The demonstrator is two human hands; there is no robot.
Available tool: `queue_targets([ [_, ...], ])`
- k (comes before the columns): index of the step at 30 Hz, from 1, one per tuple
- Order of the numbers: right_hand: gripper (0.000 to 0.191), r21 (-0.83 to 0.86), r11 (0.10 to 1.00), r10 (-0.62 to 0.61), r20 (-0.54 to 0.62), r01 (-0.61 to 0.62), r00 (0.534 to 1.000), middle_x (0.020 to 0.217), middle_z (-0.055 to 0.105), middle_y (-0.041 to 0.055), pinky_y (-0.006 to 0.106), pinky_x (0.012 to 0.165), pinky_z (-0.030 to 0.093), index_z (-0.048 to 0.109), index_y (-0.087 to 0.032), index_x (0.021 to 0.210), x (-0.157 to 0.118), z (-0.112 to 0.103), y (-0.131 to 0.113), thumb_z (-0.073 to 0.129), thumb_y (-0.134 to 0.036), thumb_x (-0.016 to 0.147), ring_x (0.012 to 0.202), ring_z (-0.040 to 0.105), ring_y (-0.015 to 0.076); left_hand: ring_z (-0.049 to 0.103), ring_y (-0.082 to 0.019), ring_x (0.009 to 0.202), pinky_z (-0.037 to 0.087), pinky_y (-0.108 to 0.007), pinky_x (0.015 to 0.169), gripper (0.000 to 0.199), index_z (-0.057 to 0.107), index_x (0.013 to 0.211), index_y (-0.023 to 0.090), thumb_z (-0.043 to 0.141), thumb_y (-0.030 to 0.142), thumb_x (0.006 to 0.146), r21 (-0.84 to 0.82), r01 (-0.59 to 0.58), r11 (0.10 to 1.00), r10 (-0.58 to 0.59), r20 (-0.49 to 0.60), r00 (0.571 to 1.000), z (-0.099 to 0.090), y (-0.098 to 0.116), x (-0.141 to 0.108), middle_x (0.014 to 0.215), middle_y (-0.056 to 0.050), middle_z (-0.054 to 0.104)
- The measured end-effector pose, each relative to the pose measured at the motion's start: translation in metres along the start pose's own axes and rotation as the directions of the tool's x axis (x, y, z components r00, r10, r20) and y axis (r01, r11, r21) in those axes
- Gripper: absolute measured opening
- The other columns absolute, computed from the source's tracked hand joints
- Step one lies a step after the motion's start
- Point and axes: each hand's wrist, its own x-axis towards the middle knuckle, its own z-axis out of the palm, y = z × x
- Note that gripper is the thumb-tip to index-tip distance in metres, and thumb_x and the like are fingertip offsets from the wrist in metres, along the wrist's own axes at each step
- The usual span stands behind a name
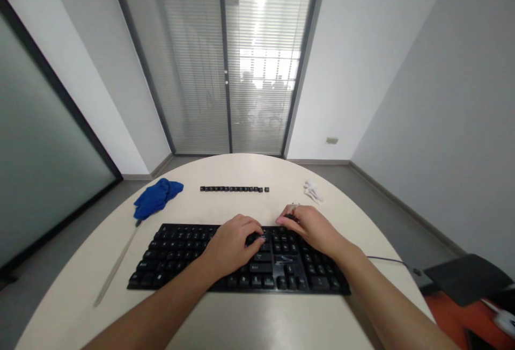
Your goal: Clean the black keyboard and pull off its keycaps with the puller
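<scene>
A black keyboard (261, 268) lies across the near part of the round pale table. My left hand (233, 242) rests over its upper middle, thumb and fingers curled together at the keys; whatever they pinch is too small to make out. My right hand (308, 226) is over the upper right part, with thumb and fingers bent close round something dark and small that I cannot identify. Behind the keyboard, a row of small black keycaps (231, 189) runs across the table, the rightmost one (266, 189) slightly apart from the others.
A blue cloth (156, 198) lies at the left, beside a thin pale stick (116, 265). Crumpled white material (313, 191) sits at the back right. A dark cable (384, 259) crosses the table's right edge towards a black and orange object (462, 307).
</scene>
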Motion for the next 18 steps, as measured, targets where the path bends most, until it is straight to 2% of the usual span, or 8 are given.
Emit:
queue_targets([
  [5, 0.027, 0.019, 0.999, 0.033, 0.036, -0.034, 0.999, 0.091, 0.074, 0.0028, 0.026, 0.075, 0.045, 0.069, -0.023, 0.094, -0.0020, -0.0018, 0.0029, 0.052, -0.045, 0.097, 0.083, 0.066, 0.0194, 0.060, -0.020, 0.100, 0.048, -0.036, 0.092, 0.010, 0.068, 0.097, 0.023, 0.063, 0.025, 0.089, -0.003, 0.001, 1.000, -0.001, -0.001, 1.000, 0.0001, 0.0000, 0.0005, 0.104, -0.002, 0.071],
  [10, 0.031, -0.035, 0.994, 0.105, 0.024, -0.104, 0.994, 0.079, 0.072, 0.0030, 0.026, 0.066, 0.042, 0.067, -0.021, 0.086, -0.0030, -0.0033, 0.0054, 0.051, -0.046, 0.097, 0.072, 0.064, 0.0193, 0.060, -0.021, 0.100, 0.048, -0.036, 0.093, 0.010, 0.068, 0.097, 0.022, 0.062, 0.025, 0.090, -0.002, -0.001, 1.000, 0.001, 0.005, 1.000, -0.0001, -0.0011, 0.0002, 0.105, -0.002, 0.071],
  [18, 0.033, 0.074, 0.991, 0.113, 0.013, -0.114, 0.993, 0.084, 0.075, 0.0037, 0.028, 0.073, 0.046, 0.066, -0.020, 0.083, 0.0009, -0.0025, 0.0054, 0.048, -0.044, 0.098, 0.079, 0.067, 0.0199, 0.060, -0.020, 0.101, 0.047, -0.036, 0.093, 0.009, 0.067, 0.096, 0.022, 0.063, 0.024, 0.089, -0.009, 0.001, 1.000, -0.001, 0.005, 1.000, 0.0009, -0.0014, -0.0003, 0.105, -0.001, 0.071],
])
